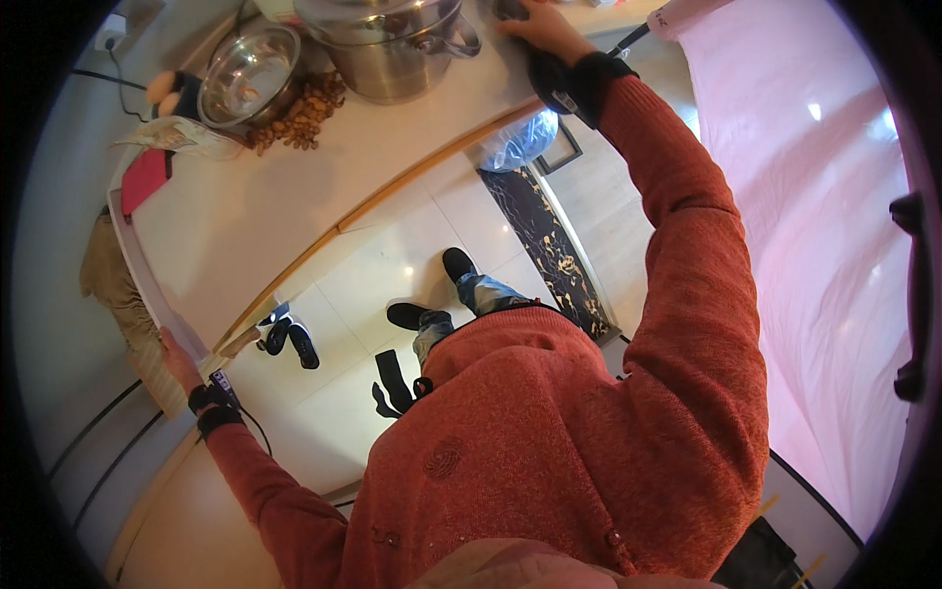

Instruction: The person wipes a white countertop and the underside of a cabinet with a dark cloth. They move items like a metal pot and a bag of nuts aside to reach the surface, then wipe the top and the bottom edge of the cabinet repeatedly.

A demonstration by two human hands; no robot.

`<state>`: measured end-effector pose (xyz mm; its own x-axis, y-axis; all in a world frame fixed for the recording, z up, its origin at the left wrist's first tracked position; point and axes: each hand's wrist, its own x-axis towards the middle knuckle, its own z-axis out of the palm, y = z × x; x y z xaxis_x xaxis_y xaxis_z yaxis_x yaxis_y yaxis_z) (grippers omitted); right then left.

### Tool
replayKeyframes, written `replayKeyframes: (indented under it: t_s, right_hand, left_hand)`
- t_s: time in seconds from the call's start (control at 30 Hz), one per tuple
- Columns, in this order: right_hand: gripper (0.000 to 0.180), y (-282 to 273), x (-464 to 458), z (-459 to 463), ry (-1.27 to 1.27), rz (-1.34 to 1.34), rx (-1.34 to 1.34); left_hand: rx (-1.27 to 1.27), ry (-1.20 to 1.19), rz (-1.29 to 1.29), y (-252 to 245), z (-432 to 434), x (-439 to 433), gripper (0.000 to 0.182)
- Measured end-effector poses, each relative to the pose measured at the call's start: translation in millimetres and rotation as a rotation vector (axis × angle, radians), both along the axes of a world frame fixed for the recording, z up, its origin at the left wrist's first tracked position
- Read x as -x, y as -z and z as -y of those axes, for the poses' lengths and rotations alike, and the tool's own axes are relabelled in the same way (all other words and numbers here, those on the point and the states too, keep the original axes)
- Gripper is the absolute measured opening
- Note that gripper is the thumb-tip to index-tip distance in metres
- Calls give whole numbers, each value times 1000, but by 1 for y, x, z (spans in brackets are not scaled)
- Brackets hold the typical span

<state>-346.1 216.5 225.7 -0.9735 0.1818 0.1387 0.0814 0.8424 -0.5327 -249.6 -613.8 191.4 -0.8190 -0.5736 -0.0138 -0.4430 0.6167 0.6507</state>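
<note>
My right hand (541,29) is at the top edge of the view, by the right end of the countertop (294,199). Its fingers touch or lie beside a dark object that is partly cut off by the frame, so a hold cannot be told. Left of it stands a lidded stainless steel pot (397,66) with a loop handle. My left hand (179,358) rests along the counter's rim at the lower left, its fingers partly hidden. Farther along that counter are a steel bowl (250,77), a heap of small brown pieces (305,114) and a red flat item (146,180).
Two eggs (163,92) sit behind the bowl, near a crumpled bag (184,136). A wooden strip (412,173) edges the counter. Below are a blue plastic bag (522,143), dark shoes (291,342) on the tiles and a pink curtain (802,184) at the right.
</note>
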Motion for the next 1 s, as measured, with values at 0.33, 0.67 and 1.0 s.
replayKeyframes:
  t_s: [0.33, 0.67, 1.0]
  right_hand:
    - [45, 1, -83, 21, 224, -149, 113]
    - [69, 64, -146, 84, 450, -262, 532]
    - [71, 44, -180, 127, 159, 102, 85]
  left_hand:
    - [-49, -6, -24, -6, -6, -1, 71]
    - [-8, 32, -52, -10, -8, -4, 64]
    - [17, 37, -65, -24, -27, -9, 64]
